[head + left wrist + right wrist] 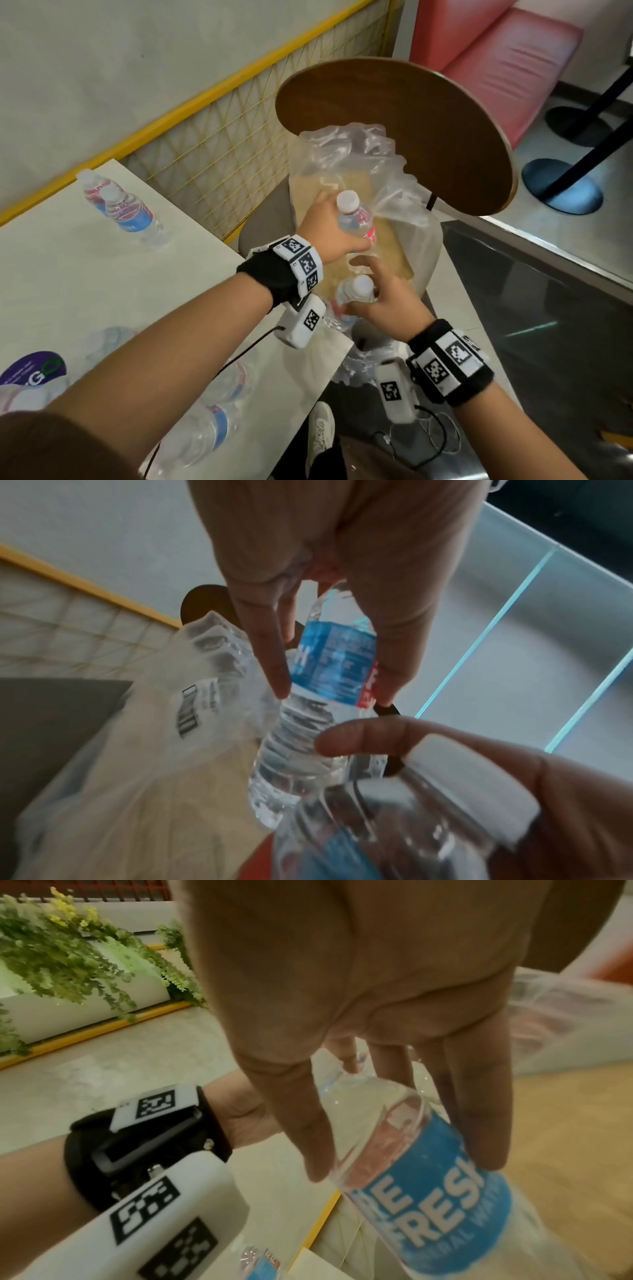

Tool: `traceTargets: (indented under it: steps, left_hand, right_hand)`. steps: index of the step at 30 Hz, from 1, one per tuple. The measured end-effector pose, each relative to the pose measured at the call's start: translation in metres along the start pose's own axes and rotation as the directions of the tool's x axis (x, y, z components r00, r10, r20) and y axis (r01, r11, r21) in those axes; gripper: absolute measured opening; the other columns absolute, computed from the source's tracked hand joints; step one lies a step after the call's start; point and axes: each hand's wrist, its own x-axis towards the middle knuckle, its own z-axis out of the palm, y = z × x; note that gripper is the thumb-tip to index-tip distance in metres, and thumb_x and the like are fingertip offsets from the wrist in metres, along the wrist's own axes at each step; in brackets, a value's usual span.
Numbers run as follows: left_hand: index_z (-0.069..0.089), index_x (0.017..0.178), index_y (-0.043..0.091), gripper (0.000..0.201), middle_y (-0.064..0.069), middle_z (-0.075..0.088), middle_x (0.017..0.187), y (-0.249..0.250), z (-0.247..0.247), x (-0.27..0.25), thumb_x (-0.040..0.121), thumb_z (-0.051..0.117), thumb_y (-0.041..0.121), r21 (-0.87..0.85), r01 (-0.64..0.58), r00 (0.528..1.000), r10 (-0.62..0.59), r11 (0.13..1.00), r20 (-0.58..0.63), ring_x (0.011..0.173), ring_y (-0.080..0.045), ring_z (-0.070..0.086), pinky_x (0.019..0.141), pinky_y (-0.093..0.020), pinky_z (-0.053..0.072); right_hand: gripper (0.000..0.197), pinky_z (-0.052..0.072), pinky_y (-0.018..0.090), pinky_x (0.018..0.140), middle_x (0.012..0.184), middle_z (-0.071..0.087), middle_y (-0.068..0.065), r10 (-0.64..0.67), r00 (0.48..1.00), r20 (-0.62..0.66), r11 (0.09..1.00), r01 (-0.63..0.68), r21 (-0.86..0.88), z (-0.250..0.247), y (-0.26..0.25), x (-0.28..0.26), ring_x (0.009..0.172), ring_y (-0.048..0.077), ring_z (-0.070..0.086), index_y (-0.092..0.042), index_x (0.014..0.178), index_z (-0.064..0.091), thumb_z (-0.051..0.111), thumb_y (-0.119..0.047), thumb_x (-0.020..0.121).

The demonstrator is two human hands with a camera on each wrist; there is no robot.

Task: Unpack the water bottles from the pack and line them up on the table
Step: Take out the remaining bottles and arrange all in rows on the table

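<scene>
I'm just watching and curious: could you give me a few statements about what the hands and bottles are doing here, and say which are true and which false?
1. The left hand holds a water bottle. True.
2. The right hand holds nothing. False: it grips a second bottle near the cap.
3. Bottles already stand on the table. True: a pair of upright bottles stands at its far end.
4. The plastic pack lies on the table. False: it sits on a chair beside it.
5. The held bottles have blue caps. False: white.

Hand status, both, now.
Left hand: grips a water bottle around its body.
Right hand: grips a second bottle near its neck.
</scene>
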Motion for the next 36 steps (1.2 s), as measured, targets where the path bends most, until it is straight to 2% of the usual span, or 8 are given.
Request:
traceTargets:
  steps: [6, 11, 13, 16, 20, 23, 27, 36]
  left_hand:
    - [0.051, 0.104, 0.024, 0.059, 0.002, 0.061, 0.111, -0.006, -0.029, -0.011, 0.057, 0.087, 0.03, -0.067, -0.085, 0.982, 0.072, 0.994, -0.176, 0.096, -0.009, 0.063, 0.09, -0.025, 0.051]
    - [0.06, 0.102, 0.019, 0.046, 0.014, 0.068, 0.087, -0.003, -0.055, -0.017, 0.064, 0.085, 0.018, -0.207, -0.072, 0.96, 0.011, 0.976, -0.28, 0.075, 0.015, 0.064, 0.068, -0.005, 0.051]
    - [0.062, 0.103, 0.015, 0.044, 0.014, 0.068, 0.086, -0.008, -0.068, -0.019, 0.065, 0.084, 0.012, -0.227, -0.087, 0.96, 0.021, 0.97, -0.279, 0.074, 0.013, 0.065, 0.067, -0.004, 0.049]
    - [0.061, 0.102, 0.014, 0.043, 0.018, 0.064, 0.083, -0.018, -0.091, -0.026, 0.066, 0.084, 0.011, -0.141, -0.082, 0.974, 0.049, 0.987, -0.223, 0.069, 0.02, 0.06, 0.062, 0.002, 0.045]
    - [0.064, 0.089, 0.022, 0.037, 0.011, 0.069, 0.081, -0.028, -0.115, -0.035, 0.06, 0.086, 0.026, 0.086, -0.031, 0.996, 0.038, 0.996, -0.085, 0.074, 0.006, 0.066, 0.077, -0.02, 0.057]
    - [0.064, 0.084, 0.023, 0.039, 0.006, 0.071, 0.083, -0.037, -0.116, -0.04, 0.054, 0.084, 0.038, 0.316, 0.011, 0.987, -0.061, 0.949, 0.147, 0.082, -0.013, 0.068, 0.083, -0.036, 0.056]
    - [0.048, 0.075, 0.027, 0.044, 0.008, 0.06, 0.079, -0.051, -0.098, -0.044, 0.055, 0.087, 0.032, 0.524, 0.018, 0.942, -0.19, 0.851, 0.276, 0.08, -0.019, 0.062, 0.077, -0.033, 0.052]
    - [0.056, 0.104, 0.017, 0.054, 0.002, 0.056, 0.088, -0.058, -0.091, -0.06, 0.061, 0.083, 0.033, 0.767, -0.068, 0.861, -0.351, 0.638, 0.368, 0.074, -0.019, 0.052, 0.049, -0.023, 0.034]
  right_hand:
    - [0.065, 0.041, 0.018, 0.083, 0.119, 0.062, -0.006, -0.079, 0.989, 0.122, 0.997, 0.079, 0.01, 0.029, -0.024, 0.016, 0.104, 0.009, 0.056, -0.033, 0.128, 0.051, 0.079, -0.027, 0.07]
    - [0.112, 0.047, 0.029, 0.094, 0.125, 0.063, 0.002, -0.09, 0.968, 0.233, 0.983, 0.049, 0.176, 0.068, -0.038, 0.036, 0.111, 0.015, 0.059, -0.023, 0.152, 0.002, 0.08, -0.025, 0.072]
    - [0.11, 0.047, 0.031, 0.087, 0.121, 0.063, 0.007, -0.038, 0.973, 0.226, 0.967, -0.021, 0.254, 0.08, -0.038, 0.05, 0.101, 0.015, 0.059, -0.018, 0.148, 0.012, 0.083, -0.024, 0.065]
    - [0.081, 0.05, 0.021, 0.064, 0.095, 0.07, 0.016, 0.048, 0.982, 0.185, 0.922, -0.115, 0.37, 0.082, -0.03, 0.066, 0.074, 0.009, 0.063, 0.0, 0.121, 0.043, 0.076, -0.029, 0.053]
    - [0.114, 0.053, 0.032, 0.084, 0.107, 0.064, 0.006, 0.198, 0.98, -0.03, 0.938, -0.18, 0.297, 0.056, -0.029, 0.065, 0.098, 0.02, 0.064, -0.014, 0.151, -0.001, 0.078, -0.024, 0.069]
    - [0.072, 0.049, 0.014, 0.075, 0.083, 0.058, -0.008, 0.055, 0.996, -0.074, 0.987, -0.043, 0.155, 0.033, -0.033, 0.051, 0.076, 0.006, 0.06, -0.015, 0.138, 0.037, 0.074, -0.009, 0.076]
    - [0.045, 0.055, 0.039, 0.081, 0.093, 0.067, 0.002, -0.068, 0.991, 0.113, 0.995, 0.075, -0.06, 0.03, -0.042, 0.029, 0.087, 0.021, 0.064, -0.021, 0.11, 0.057, 0.078, -0.02, 0.07]
    - [0.056, 0.044, 0.026, 0.074, 0.106, 0.061, 0.0, -0.073, 0.902, 0.425, 0.949, 0.194, -0.25, 0.077, -0.064, -0.001, 0.091, 0.016, 0.053, -0.027, 0.122, 0.051, 0.076, -0.033, 0.073]
